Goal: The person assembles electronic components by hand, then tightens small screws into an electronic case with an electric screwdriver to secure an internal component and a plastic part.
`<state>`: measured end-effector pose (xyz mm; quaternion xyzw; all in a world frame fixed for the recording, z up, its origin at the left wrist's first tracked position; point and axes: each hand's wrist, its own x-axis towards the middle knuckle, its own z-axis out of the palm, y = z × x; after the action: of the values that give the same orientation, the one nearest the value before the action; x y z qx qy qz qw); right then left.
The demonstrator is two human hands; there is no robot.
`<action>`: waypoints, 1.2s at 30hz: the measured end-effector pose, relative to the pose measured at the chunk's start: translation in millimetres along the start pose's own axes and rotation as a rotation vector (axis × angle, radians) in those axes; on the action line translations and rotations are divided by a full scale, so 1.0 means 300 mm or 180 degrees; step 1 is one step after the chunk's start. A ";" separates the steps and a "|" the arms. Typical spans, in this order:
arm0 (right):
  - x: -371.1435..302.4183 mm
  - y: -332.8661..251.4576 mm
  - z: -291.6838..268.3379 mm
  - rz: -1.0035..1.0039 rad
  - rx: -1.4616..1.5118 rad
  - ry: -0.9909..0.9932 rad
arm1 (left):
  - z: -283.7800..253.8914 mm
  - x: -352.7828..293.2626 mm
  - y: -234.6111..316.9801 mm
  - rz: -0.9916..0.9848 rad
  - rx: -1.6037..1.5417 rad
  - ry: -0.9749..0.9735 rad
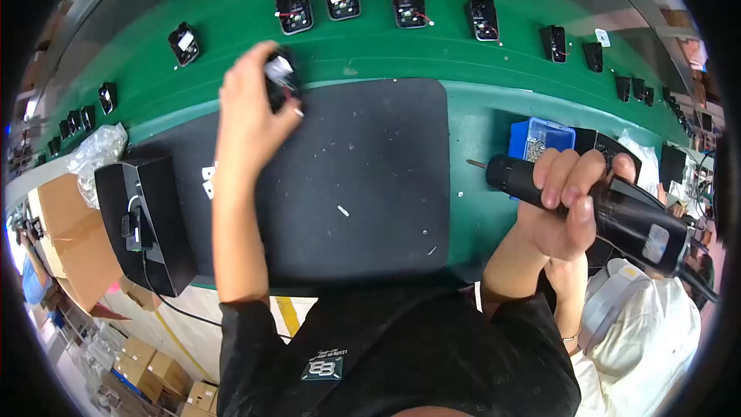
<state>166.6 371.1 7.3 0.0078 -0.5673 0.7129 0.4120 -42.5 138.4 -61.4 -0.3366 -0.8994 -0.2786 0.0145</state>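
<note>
My left hand (251, 104) grips a small black plastic housing (282, 77) with a white label and a red wire, at the mat's far left edge by the green belt. Its thumb and fingers close round the housing's sides. Raised at the right, my right hand (567, 201) is wrapped round a black electric screwdriver (637, 224). The thin bit points left, over the green tabletop beside the mat, and touches nothing. A blue bin (544, 133) of small screws sits just beyond the screwdriver, partly hidden by it.
Several similar black housings (407, 5) stand along the green belt (355, 50) at the back. A dark mat (355, 185) carries small scraps. At left are a black box (147, 224) with a cabled device and a cardboard box (73, 239). Another person (641, 340) sits at the right.
</note>
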 end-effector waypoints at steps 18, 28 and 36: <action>-0.034 -0.030 -0.145 -0.0689 -0.1134 0.0792 | -0.008 0.228 -0.017 0.0855 0.1300 0.0343; -0.019 -0.097 -0.231 -0.0610 -0.0051 0.1145 | 0.111 -0.179 0.332 0.1008 -0.0009 -0.1106; -0.077 -0.094 -0.221 -0.0058 -0.0118 0.0905 | 0.135 -0.209 0.432 0.1284 -0.0443 -0.0691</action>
<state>228.9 412.2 -4.8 -0.0958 -0.5162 0.6925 0.4948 92.1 201.8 -45.3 -0.5376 -0.7888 -0.2936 -0.0501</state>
